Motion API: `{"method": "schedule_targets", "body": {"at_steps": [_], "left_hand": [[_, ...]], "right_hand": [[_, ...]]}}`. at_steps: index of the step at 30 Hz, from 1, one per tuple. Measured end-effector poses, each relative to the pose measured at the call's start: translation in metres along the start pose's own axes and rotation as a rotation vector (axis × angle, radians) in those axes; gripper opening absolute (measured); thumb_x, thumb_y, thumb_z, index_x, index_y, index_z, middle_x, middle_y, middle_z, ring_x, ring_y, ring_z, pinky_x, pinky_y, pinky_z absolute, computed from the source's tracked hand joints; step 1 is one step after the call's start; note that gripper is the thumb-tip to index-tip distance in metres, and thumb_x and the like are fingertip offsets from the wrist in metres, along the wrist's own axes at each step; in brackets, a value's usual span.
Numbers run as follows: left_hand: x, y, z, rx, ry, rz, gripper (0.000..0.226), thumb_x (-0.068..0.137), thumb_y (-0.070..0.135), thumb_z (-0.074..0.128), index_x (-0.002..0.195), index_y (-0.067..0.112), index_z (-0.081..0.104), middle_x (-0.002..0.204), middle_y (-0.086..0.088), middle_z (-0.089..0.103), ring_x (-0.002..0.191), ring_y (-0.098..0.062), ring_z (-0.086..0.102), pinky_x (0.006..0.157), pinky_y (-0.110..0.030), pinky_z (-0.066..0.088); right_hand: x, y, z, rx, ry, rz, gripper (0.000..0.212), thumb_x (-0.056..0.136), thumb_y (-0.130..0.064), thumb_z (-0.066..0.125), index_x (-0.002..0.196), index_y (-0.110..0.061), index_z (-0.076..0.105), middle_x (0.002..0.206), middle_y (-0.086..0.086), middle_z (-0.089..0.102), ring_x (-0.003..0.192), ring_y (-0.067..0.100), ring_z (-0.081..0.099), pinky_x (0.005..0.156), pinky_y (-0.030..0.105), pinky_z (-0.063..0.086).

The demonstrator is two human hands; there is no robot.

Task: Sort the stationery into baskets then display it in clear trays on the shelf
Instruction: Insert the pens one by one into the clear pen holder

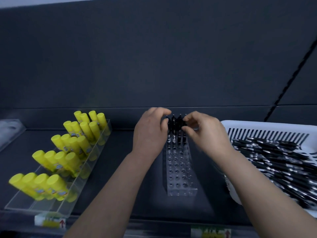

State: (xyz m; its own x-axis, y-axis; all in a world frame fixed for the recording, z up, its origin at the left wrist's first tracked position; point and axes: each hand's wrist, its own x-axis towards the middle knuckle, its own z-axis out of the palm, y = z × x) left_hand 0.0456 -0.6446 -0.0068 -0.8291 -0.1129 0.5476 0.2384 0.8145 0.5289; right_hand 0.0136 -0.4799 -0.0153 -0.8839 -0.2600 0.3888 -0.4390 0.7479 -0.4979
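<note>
A few black pens [175, 124] stand upright at the far end of the clear holed tray [180, 176] on the shelf [151, 203]. The left hand [149, 133] curls its fingers on them and the right hand [207, 133] pinches them from the other side. A white basket [257, 124] of loose pens [283, 162] lies just to the right, and yellow glue sticks [68, 145] stand at the left.

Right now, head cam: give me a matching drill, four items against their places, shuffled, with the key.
Items
1. yellow glue sticks
2. white basket
3. clear drilled block
4. upright black pens

Places
A. at the block's far end, pinched between left hand and right hand
B. far right, holding loose black pens
C. left, in a divided clear tray
D. centre, most holes unfilled

Pairs: 1-C, 2-B, 3-D, 4-A
</note>
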Motion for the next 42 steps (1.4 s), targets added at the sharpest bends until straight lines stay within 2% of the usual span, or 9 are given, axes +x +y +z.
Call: {"method": "schedule_targets", "body": {"at_steps": [4,8,12,18,25,32,36,39,42], "left_hand": [[0.000,0.032,0.024,-0.028,0.014,0.111,0.021,0.084,0.004,0.059,0.099,0.015,0.069,0.099,0.006,0.066,0.096,-0.016,0.058,0.080,-0.033,0.050],[-0.005,0.072,0.061,-0.067,-0.069,0.234,0.020,0.082,0.005,0.059,0.098,0.014,0.068,0.094,0.005,0.066,0.091,-0.018,0.057,0.078,-0.027,0.045],[-0.010,0.122,0.102,-0.013,-0.379,0.239,0.019,0.089,0.015,0.059,0.104,0.023,0.067,0.097,0.012,0.064,0.099,-0.012,0.055,0.084,-0.028,0.044],[-0.026,0.188,0.154,0.046,-0.920,0.333,0.011,0.086,0.021,0.069,0.097,0.023,0.072,0.089,0.010,0.071,0.085,-0.005,0.065,0.084,-0.031,0.054],[-0.044,0.221,0.193,0.324,-1.164,0.524,0.023,0.085,0.017,0.071,0.107,0.022,0.071,0.104,0.005,0.070,0.098,-0.014,0.063,0.087,-0.035,0.053],[-0.044,0.224,0.195,0.467,-1.129,0.652,0.016,0.092,0.024,0.060,0.106,0.025,0.066,0.097,0.009,0.065,0.100,-0.014,0.056,0.084,-0.033,0.048],[-0.038,0.217,0.179,0.224,-1.001,0.452,0.013,0.094,0.031,0.055,0.105,0.027,0.059,0.097,0.012,0.063,0.093,-0.009,0.057,0.081,-0.029,0.048],[-0.030,0.215,0.169,-0.011,-0.826,0.324,0.011,0.094,0.028,0.055,0.105,0.025,0.056,0.094,0.012,0.061,0.089,-0.006,0.059,0.085,-0.034,0.052],[-0.026,0.216,0.163,-0.195,-0.686,0.248,0.024,0.096,0.021,0.052,0.119,0.025,0.051,0.089,0.016,0.056,0.086,-0.008,0.058,0.086,-0.037,0.051]], "right_hand": [[-0.024,0.033,-0.038,-0.243,0.017,-0.012,0.014,0.085,-0.022,0.063,0.098,-0.027,0.065,0.091,-0.006,0.065,0.085,0.022,0.064,0.063,0.031,0.047],[-0.059,0.081,-0.086,-0.377,0.028,0.110,0.013,0.088,-0.024,0.060,0.097,-0.029,0.067,0.091,-0.007,0.064,0.084,0.020,0.063,0.059,0.026,0.037],[-0.099,0.129,-0.131,-0.399,0.061,0.270,0.015,0.086,-0.021,0.064,0.099,-0.027,0.069,0.096,-0.006,0.069,0.087,0.021,0.065,0.064,0.032,0.050],[-0.145,0.180,-0.172,-0.458,0.059,0.456,0.018,0.087,-0.023,0.060,0.102,-0.031,0.067,0.100,-0.009,0.068,0.093,0.017,0.063,0.065,0.030,0.045],[-0.164,0.205,-0.177,-0.347,0.017,0.487,0.017,0.085,-0.022,0.060,0.097,-0.033,0.067,0.098,-0.014,0.066,0.092,0.012,0.062,0.069,0.029,0.049],[-0.158,0.209,-0.186,-0.309,-0.084,0.505,0.014,0.086,-0.024,0.062,0.094,-0.034,0.067,0.093,-0.014,0.068,0.092,0.011,0.062,0.071,0.027,0.049],[-0.153,0.207,-0.182,-0.442,-0.392,0.531,0.013,0.080,-0.025,0.067,0.089,-0.033,0.070,0.095,-0.010,0.066,0.094,0.015,0.060,0.067,0.024,0.041],[-0.146,0.207,-0.176,-0.568,-0.463,0.553,0.020,0.078,-0.019,0.065,0.094,-0.028,0.069,0.093,-0.004,0.064,0.091,0.021,0.062,0.066,0.026,0.042],[-0.142,0.208,-0.171,-0.634,-0.510,0.570,0.023,0.079,-0.015,0.064,0.100,-0.026,0.067,0.092,-0.004,0.062,0.089,0.021,0.061,0.067,0.027,0.043]]}}
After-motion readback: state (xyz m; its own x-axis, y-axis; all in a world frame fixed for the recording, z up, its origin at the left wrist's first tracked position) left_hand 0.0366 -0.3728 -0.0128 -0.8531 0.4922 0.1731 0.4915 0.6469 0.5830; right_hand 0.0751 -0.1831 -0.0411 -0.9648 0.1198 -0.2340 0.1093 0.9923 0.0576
